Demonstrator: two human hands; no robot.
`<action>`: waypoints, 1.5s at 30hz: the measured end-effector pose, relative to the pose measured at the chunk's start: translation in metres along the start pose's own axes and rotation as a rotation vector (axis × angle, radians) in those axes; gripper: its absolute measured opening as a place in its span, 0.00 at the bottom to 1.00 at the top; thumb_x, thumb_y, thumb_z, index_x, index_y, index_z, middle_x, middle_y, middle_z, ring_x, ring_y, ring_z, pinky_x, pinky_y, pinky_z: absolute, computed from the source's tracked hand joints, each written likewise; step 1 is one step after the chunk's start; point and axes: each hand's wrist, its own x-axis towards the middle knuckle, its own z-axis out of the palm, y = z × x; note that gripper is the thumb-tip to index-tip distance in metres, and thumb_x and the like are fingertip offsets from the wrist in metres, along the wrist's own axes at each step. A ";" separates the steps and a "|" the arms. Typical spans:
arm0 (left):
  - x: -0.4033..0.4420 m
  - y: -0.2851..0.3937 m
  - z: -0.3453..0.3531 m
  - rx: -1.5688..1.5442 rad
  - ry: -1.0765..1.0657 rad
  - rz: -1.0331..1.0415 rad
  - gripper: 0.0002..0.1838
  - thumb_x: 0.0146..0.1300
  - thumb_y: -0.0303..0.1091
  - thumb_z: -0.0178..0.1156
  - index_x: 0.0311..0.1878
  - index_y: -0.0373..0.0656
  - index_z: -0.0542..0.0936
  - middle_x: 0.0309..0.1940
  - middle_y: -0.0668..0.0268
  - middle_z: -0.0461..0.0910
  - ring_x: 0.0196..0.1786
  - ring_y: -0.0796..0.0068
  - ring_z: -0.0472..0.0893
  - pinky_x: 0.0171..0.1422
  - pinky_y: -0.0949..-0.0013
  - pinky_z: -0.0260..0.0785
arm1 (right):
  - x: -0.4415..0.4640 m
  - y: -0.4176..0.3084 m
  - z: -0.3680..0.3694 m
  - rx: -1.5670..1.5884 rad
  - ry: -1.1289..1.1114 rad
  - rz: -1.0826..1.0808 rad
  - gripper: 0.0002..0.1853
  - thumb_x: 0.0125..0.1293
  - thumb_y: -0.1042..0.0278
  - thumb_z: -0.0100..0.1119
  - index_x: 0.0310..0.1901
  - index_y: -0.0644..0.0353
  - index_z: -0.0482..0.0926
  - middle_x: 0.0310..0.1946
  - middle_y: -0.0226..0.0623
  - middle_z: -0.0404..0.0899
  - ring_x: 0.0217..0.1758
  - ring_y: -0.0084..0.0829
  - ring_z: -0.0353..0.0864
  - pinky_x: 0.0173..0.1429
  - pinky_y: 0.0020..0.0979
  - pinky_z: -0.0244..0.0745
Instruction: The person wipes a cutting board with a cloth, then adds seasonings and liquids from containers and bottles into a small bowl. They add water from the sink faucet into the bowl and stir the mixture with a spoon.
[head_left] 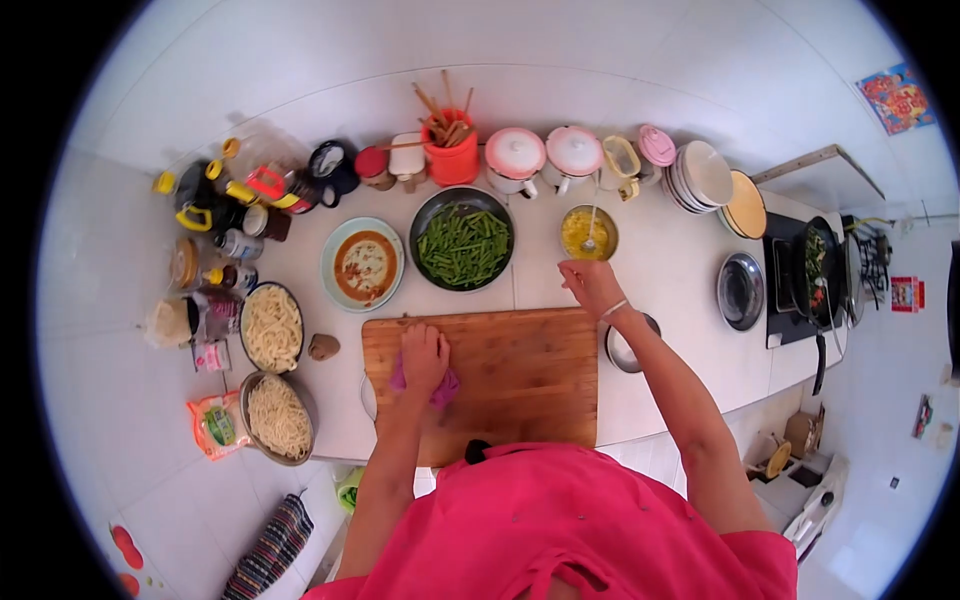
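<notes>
My left hand point(426, 358) presses down on a crumpled purple cloth point(446, 390), fingers over it, at the left part of a wooden cutting board point(520, 375). Above the board's top right corner hangs my right hand point(592, 287), its fingers loosely bent and slightly apart, with nothing visible in them. Just beyond that hand stands a metal bowl of beaten egg point(577, 232) with a spoon point(591, 238) leaning in it. A small round metal dish point(630, 350) lies beside the board, partly covered by my right forearm.
Cut green beans fill a dark pan point(463, 238); left of it is a bowl of brown sauce point(365, 264). Noodles point(280, 415) and pale strips point(271, 328) sit in two bowls. Bottles point(200, 200) crowd the left. At right are stacked bowls point(705, 175) and a wok point(818, 270).
</notes>
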 end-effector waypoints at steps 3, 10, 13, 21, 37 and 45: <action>0.003 0.002 -0.002 0.005 -0.019 0.019 0.07 0.58 0.31 0.55 0.30 0.41 0.68 0.32 0.55 0.68 0.40 0.52 0.69 0.45 0.52 0.61 | 0.020 0.012 -0.012 0.098 0.158 0.106 0.08 0.63 0.70 0.55 0.35 0.65 0.81 0.20 0.45 0.80 0.25 0.40 0.84 0.32 0.35 0.76; 0.005 0.002 0.000 0.034 -0.055 0.011 0.07 0.57 0.31 0.56 0.30 0.41 0.68 0.32 0.55 0.68 0.40 0.52 0.69 0.46 0.52 0.61 | 0.080 0.058 -0.063 0.068 0.500 0.251 0.08 0.63 0.68 0.56 0.35 0.62 0.83 0.21 0.42 0.81 0.25 0.36 0.84 0.30 0.34 0.76; 0.004 0.000 0.002 0.032 -0.055 0.006 0.07 0.57 0.31 0.56 0.30 0.41 0.68 0.32 0.55 0.68 0.40 0.52 0.69 0.46 0.51 0.61 | 0.105 0.082 -0.085 -0.189 0.624 0.156 0.08 0.62 0.67 0.56 0.34 0.60 0.83 0.25 0.44 0.82 0.28 0.44 0.83 0.35 0.39 0.76; 0.006 0.000 0.003 0.038 -0.089 -0.007 0.07 0.56 0.30 0.55 0.30 0.41 0.67 0.32 0.54 0.67 0.40 0.50 0.69 0.46 0.50 0.61 | 0.180 0.102 -0.115 -0.532 0.475 -0.066 0.13 0.61 0.73 0.50 0.45 0.54 0.82 0.44 0.40 0.81 0.43 0.44 0.81 0.45 0.42 0.77; 0.007 0.002 0.007 0.113 -0.099 -0.021 0.07 0.58 0.32 0.54 0.30 0.41 0.68 0.32 0.54 0.67 0.40 0.50 0.68 0.45 0.50 0.60 | 0.163 0.111 -0.129 -0.569 0.315 -0.022 0.08 0.59 0.66 0.56 0.31 0.59 0.82 0.32 0.45 0.80 0.37 0.45 0.81 0.40 0.43 0.77; 0.009 0.007 0.005 0.119 -0.086 -0.015 0.07 0.58 0.31 0.54 0.30 0.40 0.68 0.33 0.53 0.67 0.42 0.49 0.69 0.47 0.50 0.61 | 0.129 0.113 -0.120 -0.438 0.413 0.277 0.18 0.56 0.53 0.65 0.30 0.64 0.83 0.24 0.46 0.82 0.27 0.43 0.82 0.37 0.39 0.78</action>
